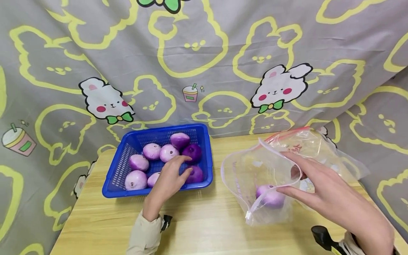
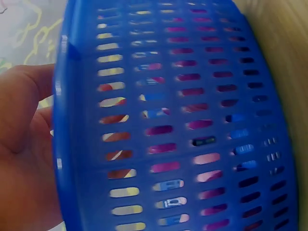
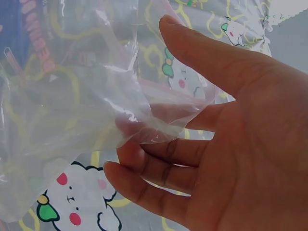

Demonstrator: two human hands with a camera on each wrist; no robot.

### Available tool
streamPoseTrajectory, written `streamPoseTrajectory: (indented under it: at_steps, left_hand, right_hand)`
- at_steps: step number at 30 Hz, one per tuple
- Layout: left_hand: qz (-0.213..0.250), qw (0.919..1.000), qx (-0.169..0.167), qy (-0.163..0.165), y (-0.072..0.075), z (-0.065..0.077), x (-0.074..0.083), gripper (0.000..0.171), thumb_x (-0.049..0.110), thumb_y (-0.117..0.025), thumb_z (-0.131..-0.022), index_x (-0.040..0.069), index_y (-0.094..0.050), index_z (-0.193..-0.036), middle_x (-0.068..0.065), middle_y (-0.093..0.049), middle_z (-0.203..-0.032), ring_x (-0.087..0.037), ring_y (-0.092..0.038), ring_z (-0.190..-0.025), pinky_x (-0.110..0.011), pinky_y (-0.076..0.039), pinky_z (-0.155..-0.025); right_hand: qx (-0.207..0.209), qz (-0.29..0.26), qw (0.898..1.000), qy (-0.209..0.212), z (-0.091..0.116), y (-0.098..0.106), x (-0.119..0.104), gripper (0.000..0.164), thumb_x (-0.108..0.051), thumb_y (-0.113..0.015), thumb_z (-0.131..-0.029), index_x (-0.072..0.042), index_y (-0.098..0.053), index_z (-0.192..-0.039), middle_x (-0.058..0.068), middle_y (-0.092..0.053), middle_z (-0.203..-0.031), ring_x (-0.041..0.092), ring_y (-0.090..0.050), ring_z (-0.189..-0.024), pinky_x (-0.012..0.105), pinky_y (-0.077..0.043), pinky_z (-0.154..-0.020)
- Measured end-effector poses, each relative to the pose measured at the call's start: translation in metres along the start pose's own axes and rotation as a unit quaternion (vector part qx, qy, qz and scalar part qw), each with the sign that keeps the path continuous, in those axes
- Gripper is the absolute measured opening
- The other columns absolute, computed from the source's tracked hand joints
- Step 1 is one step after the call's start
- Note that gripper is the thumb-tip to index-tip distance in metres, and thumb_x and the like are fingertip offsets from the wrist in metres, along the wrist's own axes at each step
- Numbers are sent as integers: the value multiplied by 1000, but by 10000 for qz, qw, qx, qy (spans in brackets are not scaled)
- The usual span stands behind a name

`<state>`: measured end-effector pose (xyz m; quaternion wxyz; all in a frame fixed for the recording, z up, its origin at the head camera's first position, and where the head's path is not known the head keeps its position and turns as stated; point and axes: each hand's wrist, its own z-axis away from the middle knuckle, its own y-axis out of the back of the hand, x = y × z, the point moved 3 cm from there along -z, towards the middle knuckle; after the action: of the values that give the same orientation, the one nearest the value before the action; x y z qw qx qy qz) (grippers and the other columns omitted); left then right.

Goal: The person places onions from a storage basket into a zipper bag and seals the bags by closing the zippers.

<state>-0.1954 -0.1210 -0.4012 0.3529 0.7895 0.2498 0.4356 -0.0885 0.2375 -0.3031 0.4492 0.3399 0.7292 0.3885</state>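
Note:
In the head view, my left hand (image 1: 172, 173) reaches into a blue plastic basket (image 1: 109, 177), thumb and fingers spread beside a dark purple onion (image 1: 196, 175). Whether it touches that onion is hard to tell. Several other purple onions (image 1: 139, 163) lie in the basket. The basket's slotted wall covers most of the left wrist view. My right hand (image 1: 322, 184) holds a clear zip bag (image 1: 236, 173) by its rim, thumb and forefinger far apart at the gaping mouth. One onion (image 1: 271, 196) sits inside. Clear film (image 3: 96, 110) crosses the right fingers in the right wrist view.
Behind the right hand lies another clear bag (image 1: 306, 141) with a red zip strip. Everything stands on a light wooden table (image 1: 204, 226). A grey cloth (image 1: 223, 81) printed with rabbits hangs along the table's back and sides.

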Motion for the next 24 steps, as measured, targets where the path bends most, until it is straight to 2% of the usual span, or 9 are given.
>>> streamPoseTrajectory:
  at_steps: [7, 14, 20, 24]
  left_hand:
    - [-132, 9992, -344, 168, -11, -3, -6, 28, 12, -76, -86, 4, -68, -112, -12, -69, -109, -31, -65, -105, -47, -51, -91]
    - [-228, 9945, -962, 338, -12, -22, -10, 36, 18, -79, -86, -2, -67, -113, -19, -69, -109, -35, -65, -104, -48, -50, -93]
    - [-238, 9928, -968, 659, -16, -16, -15, 25, 22, -78, -87, 2, -70, -101, -11, -71, -94, -32, -67, -87, -46, -52, -81]
    - [-280, 9907, -1089, 767, -22, -15, -16, 26, 22, -78, -86, 4, -69, -102, -7, -69, -89, -28, -65, -82, -43, -51, -77]
  right_hand:
    - [5, 14, 9997, 236, 0, -2, 5, 77, -42, -83, -78, -32, -47, -145, -15, -53, -89, 0, -49, -81, 26, -41, -65]
    - [-38, -14, 9999, 125, 1, 2, 5, 75, -44, -82, -80, -35, -45, -145, -15, -53, -88, 0, -49, -80, 27, -42, -67]
    - [-24, -119, 9993, 356, -2, 0, 1, 72, -44, -80, -81, -34, -46, -144, -17, -52, -87, 0, -49, -80, 25, -43, -68]
    - [5, -87, 9993, 373, 0, 0, 2, 71, -45, -79, -82, -33, -46, -144, -19, -51, -87, -1, -49, -80, 24, -43, -69]
